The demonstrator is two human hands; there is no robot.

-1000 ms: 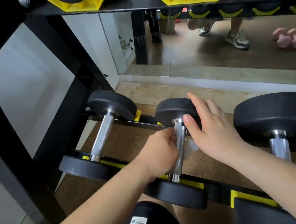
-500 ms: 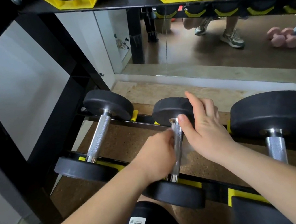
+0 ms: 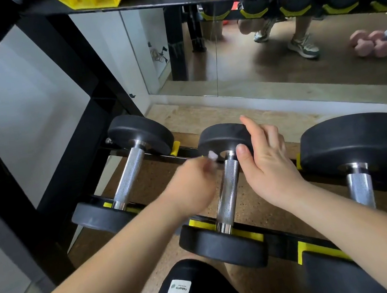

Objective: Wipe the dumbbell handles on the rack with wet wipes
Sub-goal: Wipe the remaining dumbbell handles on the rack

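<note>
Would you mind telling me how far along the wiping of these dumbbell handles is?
Likely done: the middle dumbbell's handle, which the left hand gripped a second ago and has now left, white wipe pinched in its fingers. In hand: the right hand holds that dumbbell's far head. Left: no hand touches the left dumbbell's handle or the right dumbbell's handle; whether either was wiped cannot be told.

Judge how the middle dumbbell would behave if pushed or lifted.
The middle dumbbell is probably heavy for its size: thick black ends, steel bar. It likely won't roll; yellow cradles seat its ends. Its knurled handle should resist slipping.
</note>
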